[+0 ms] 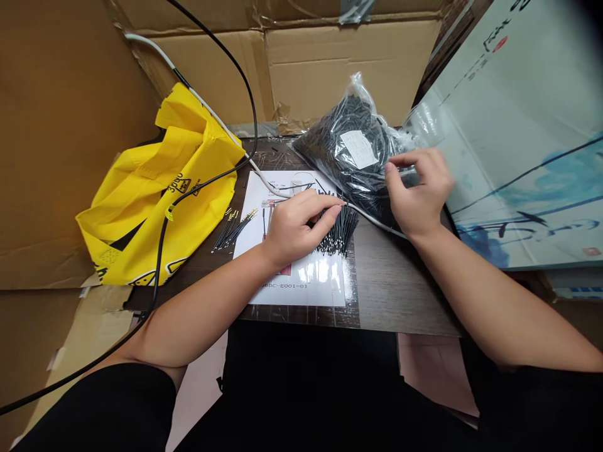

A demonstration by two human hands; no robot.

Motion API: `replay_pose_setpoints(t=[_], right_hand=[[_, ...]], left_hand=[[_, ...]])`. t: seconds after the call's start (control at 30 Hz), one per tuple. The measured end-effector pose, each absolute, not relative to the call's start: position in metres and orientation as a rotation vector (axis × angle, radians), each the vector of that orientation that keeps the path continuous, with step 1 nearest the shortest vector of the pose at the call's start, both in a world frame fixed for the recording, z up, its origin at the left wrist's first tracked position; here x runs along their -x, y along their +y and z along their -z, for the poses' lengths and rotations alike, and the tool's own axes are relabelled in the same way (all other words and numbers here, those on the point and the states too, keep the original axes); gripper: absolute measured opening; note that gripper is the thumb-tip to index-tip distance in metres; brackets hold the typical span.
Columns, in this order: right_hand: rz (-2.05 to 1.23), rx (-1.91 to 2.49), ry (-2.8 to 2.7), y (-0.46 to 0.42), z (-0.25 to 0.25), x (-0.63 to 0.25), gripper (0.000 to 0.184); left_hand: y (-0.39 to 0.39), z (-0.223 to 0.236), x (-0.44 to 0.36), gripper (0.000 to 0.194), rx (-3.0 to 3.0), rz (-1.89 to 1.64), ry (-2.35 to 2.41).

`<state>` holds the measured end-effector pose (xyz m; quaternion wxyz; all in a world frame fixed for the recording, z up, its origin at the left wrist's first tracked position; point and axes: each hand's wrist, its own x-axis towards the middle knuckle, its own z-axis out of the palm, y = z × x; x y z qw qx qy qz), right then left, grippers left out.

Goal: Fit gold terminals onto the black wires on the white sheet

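The left hand (299, 229) lay over a bundle of black wires (338, 232) with its fingers stretched out straight, apparently to pin the bundle against the paper, though the hidden thumb left it impossible to tell whether it was also gripping them. The wires sat on the right edge of a white printed sheet (301, 285), which lay flat on a dark wood-grain tabletop (405, 285), perhaps so that its drawings stayed in view beside the work. The right hand (417, 191) was curled and seemed to pinch the plastic of a clear bag (346, 147) stuffed with more black wires, which sat within easy reach at the back of the tabletop. A white label (358, 149) on the bag was too small to read. Left of the sheet lay a small bunch of gold-tipped pins (233, 229) on black leads. The only legible writing was a code ending "E001-01" along the bottom of the sheet. A white cable (207, 110) and a black cable (162, 251) crossed the scene, the white one running over the sheet and under the right wrist. A crumpled yellow bag (155, 194) with black print slumped against a cardboard wall (330, 69), and a printed board (518, 138) with blue brushwork and a red seal leaned at the right.
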<state>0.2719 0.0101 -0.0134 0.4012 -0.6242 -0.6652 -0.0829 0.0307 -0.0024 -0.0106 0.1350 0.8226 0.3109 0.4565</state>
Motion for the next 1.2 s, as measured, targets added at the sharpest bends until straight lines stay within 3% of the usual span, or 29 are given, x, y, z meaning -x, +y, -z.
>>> replay_pose_setpoints(t=[0.57,1.2], right_hand=[[-0.042,0.856,-1.848,-0.025,0.016,-0.226,0.009],[-0.13,0.851,-1.822,-0.021,0.019,-0.229,0.006]], left_hand=[[0.0,0.014,-0.032,0.016,-2.433,-1.232,0.889],[0.002,0.016,-0.033,0.015,-2.402,-1.277,0.815]])
